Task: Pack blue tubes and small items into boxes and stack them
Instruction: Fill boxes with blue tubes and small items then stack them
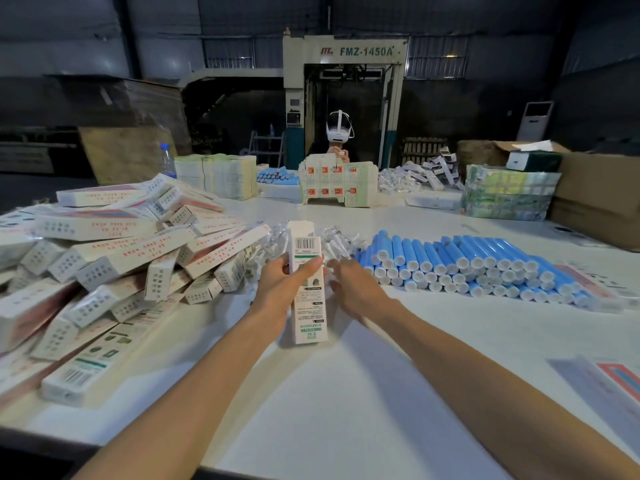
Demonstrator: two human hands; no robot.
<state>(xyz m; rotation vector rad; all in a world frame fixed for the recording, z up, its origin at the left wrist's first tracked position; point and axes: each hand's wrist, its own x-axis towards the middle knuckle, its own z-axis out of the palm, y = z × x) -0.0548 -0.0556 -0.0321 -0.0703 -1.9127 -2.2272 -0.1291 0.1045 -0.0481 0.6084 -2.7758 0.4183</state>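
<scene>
The left hand (280, 285) holds a long white box (309, 317) upright, with its fingers wrapped round the middle. The right hand (356, 289) is beside it, fingertips at the small wrapped items (341, 241) (I cannot tell if they pinch one). Blue tubes (467, 265) lie to the right.

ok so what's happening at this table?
A person is packing cartons. The left hand grips a white barcode carton upright, while the right hand reaches to the clear-wrapped small items just behind it; whether it has one pinched is unclear. Blue tubes lie stacked to the right, a heap of cartons sits on the left, and a second person works across the white table.
</scene>
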